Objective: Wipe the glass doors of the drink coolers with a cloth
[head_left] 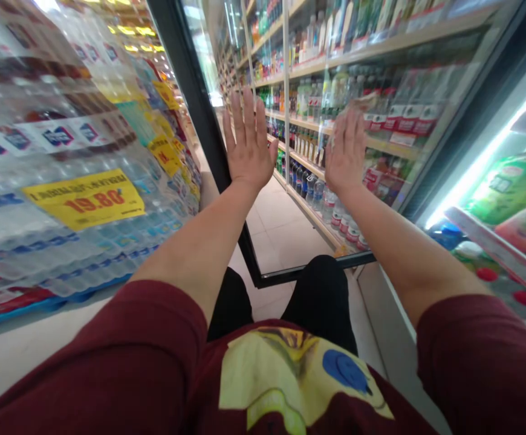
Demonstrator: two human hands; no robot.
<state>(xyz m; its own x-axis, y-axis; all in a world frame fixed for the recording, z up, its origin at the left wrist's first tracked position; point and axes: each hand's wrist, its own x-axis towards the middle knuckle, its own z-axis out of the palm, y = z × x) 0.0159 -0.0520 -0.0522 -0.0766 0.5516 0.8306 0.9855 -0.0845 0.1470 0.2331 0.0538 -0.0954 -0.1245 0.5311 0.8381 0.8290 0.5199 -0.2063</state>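
Note:
Both my arms reach forward in a shop aisle. My left hand (248,142) is raised with its back to me, fingers straight and spread, nothing in it. My right hand (346,151) is up beside it, fingers stretched out and a little smeared, also holding nothing. Both hands are in front of a swung-open glass cooler door (290,229) with a black frame (199,115); whether they touch the glass I cannot tell. Through the glass I see shelves of bottled drinks (335,96).
Stacked packs of bottled water (63,181) with a yellow price tag (86,198) fill the left. The lit open cooler (508,205) with green and other bottles is at my right. Tiled floor (281,229) runs down the aisle ahead.

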